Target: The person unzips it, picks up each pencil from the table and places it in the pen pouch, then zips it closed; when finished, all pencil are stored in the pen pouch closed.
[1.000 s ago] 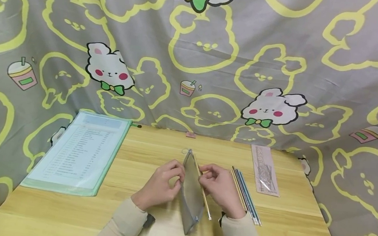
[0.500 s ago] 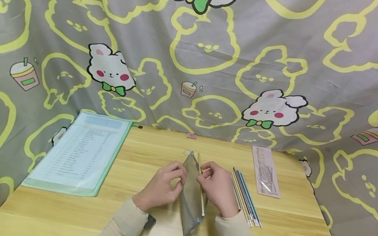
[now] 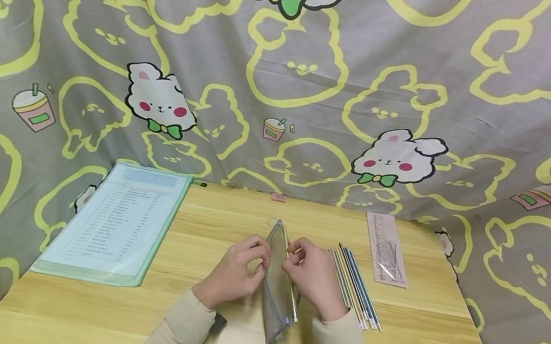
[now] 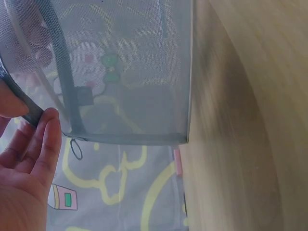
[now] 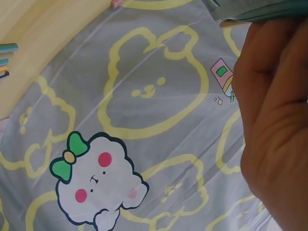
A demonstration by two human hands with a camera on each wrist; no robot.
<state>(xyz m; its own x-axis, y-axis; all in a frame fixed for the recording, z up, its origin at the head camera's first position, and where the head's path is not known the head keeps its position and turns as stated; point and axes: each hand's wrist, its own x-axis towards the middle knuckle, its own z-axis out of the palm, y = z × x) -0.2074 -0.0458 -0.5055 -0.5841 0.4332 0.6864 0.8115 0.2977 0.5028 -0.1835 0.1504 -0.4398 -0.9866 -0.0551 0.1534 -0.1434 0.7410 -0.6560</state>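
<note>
A grey mesh zip pouch (image 3: 273,295) stands on edge between both hands, its mouth spread apart. My left hand (image 3: 235,270) pinches the left rim; in the left wrist view its thumb and fingers (image 4: 47,144) hold the dark zip edge. A slim, pale gold pencil (image 3: 293,301) lies lengthwise along the mouth's right side, white end towards me. My right hand (image 3: 315,274) pinches it around the middle, close against the pouch. In the right wrist view the back of that hand hides its grip, and one pencil end (image 5: 234,23) shows beneath the pouch (image 5: 269,9).
Several pencils (image 3: 359,288) lie side by side right of my right hand. Beyond them is a pink packet with rulers (image 3: 386,249). A green-edged document folder (image 3: 109,226) lies at left. A small pink eraser-like block (image 3: 278,197) sits at the table's back edge, before a patterned curtain (image 3: 313,73).
My right hand has shifted slightly left with the pencil, from outside the pouch's right side to over its mouth. My left hand keeps its pinch on the rim.
</note>
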